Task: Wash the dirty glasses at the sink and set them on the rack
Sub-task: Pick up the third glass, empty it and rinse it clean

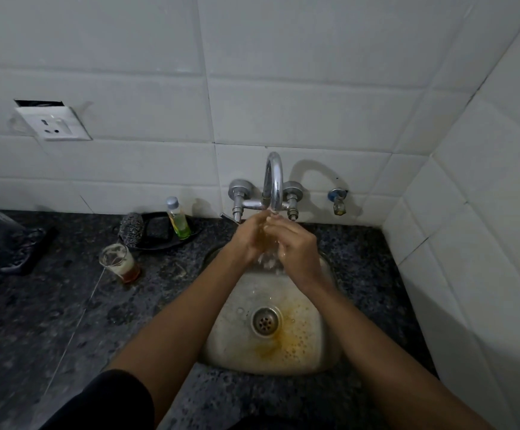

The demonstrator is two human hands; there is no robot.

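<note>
Both hands, left hand (247, 235) and right hand (292, 243), close around a clear wet drinking glass (269, 254) under the curved chrome tap (273, 181); slick with water, it could slip into the stained steel sink (314, 352) below.

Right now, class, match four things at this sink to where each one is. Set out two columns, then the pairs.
1 glass with brown dregs
2 soap bottle
3 wall socket
4 drain

a in the black tray
b on the tiles, upper left
c in the sink bottom
d on the counter, left of the sink

1-d, 2-a, 3-b, 4-c
</note>
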